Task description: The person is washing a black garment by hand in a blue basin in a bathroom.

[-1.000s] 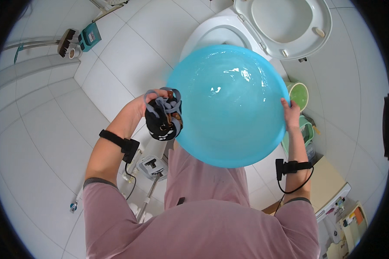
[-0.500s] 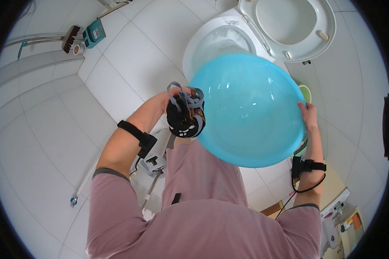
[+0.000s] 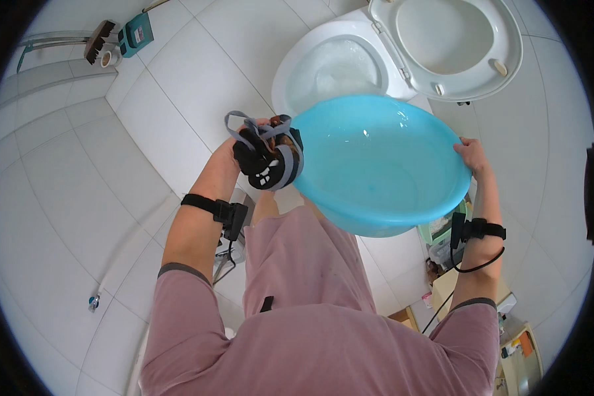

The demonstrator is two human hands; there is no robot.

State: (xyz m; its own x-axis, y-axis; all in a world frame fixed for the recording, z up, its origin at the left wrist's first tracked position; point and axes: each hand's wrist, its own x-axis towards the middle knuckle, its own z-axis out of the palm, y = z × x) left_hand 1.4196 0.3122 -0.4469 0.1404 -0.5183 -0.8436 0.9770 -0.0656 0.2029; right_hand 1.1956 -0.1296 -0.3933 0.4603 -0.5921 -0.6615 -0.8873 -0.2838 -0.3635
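A large light-blue plastic basin (image 3: 369,158) is held up in front of me, its far rim close to the open toilet bowl (image 3: 340,66). My right hand (image 3: 472,157) is closed on the basin's right rim, thumb over the edge. My left hand (image 3: 243,135) is at the left rim, its fingers mostly hidden by a black bundle with grey straps, white marks and brown bits (image 3: 267,155). Whether that bundle is gripped or hangs on the hand is hard to tell. A little water seems to lie in the basin. Foamy water shows in the toilet bowl.
The toilet seat and lid (image 3: 449,39) are raised at the far right. A brush (image 3: 100,41), a teal box (image 3: 136,34) and a small cup (image 3: 109,59) stand at the far left wall. Green containers (image 3: 439,228) sit beneath the basin's right side. A shelf (image 3: 525,356) is at the lower right.
The basin's far rim has drawn back from over the toilet bowl, and its near edge has moved away from me. Water flowing into the bowl has stopped. The bundle has shifted left with my left hand.
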